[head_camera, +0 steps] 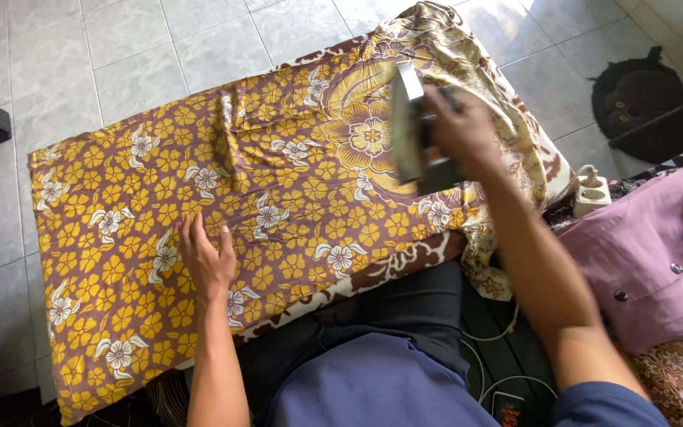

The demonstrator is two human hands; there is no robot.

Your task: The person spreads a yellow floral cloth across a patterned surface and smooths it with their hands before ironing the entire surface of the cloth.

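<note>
Right hand [460,130] grips grey metal-soled clothes iron [411,126], tilted above brown-and-yellow floral cotton cloth [278,198]; left hand [205,257], open, presses cloth's near edge; slipping iron risks scorching.

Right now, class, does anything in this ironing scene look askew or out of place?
Yes. The right hand holds the iron tipped up on its side, soleplate off the cloth. The cloth is rumpled and bunched at its far end beside the iron, while the left hand presses a flat part. Nothing looks spilled or damaged.
</note>
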